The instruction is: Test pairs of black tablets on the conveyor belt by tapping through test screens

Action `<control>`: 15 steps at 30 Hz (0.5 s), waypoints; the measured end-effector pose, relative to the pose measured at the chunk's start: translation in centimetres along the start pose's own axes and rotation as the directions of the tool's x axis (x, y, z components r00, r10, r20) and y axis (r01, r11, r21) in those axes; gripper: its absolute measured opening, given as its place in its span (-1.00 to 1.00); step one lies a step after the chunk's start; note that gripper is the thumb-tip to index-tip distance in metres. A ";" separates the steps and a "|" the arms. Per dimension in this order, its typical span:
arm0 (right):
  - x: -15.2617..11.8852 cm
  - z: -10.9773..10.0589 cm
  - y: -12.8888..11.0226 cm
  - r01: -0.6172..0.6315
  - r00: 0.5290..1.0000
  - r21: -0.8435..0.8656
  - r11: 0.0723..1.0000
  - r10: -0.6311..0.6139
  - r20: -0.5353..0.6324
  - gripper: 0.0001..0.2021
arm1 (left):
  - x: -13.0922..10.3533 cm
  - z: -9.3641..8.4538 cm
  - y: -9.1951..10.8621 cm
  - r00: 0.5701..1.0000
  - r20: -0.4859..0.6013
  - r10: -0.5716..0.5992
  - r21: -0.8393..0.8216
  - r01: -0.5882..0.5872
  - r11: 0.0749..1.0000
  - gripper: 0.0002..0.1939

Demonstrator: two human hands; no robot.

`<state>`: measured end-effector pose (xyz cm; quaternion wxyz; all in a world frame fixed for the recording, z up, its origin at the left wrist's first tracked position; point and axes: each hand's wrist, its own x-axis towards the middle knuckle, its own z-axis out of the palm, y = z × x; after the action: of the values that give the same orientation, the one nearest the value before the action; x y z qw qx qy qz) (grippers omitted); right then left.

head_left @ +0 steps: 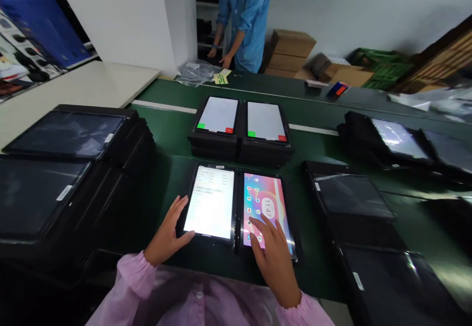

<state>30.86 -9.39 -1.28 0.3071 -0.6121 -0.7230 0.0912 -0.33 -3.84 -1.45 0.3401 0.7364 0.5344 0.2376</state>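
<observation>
Two lit tablets lie side by side before me on the green bench. The left tablet (pixel 210 203) shows a white page with small text. On the right tablet (pixel 271 188) a colourful home screen reads 11:47. My left hand (pixel 169 232) rests at the left tablet's left edge, fingers and thumb apart, with nothing gripped. Over the right tablet's lower half hovers or rests my right hand (pixel 273 252), fingers spread; whether a fingertip touches the glass I cannot tell. Just beyond stand two stacks, topped by a white-screened tablet (pixel 218 112) and another white-screened tablet (pixel 265 119).
Dark tablets (pixel 70 132) are stacked high at left. More tablets (pixel 352 195) lie at right, some piled. A clear plastic bag (pixel 197 73) and a sticker sheet (pixel 221 77) sit on the far side, near a person in a blue shirt (pixel 254 16). Cardboard boxes (pixel 291 45) stand behind.
</observation>
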 end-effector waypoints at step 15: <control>-0.1 0.0 0.0 -0.121 0.992 0.055 0.991 0.123 -0.037 -0.68 | 0.8 -0.2 -0.3 0.998 -0.049 0.027 0.092 -0.023 0.996 -0.26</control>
<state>30.91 -9.47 -1.28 0.3314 -0.6485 -0.6753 0.1166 -0.40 -2.98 -1.62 0.2897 0.7516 0.5438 0.2354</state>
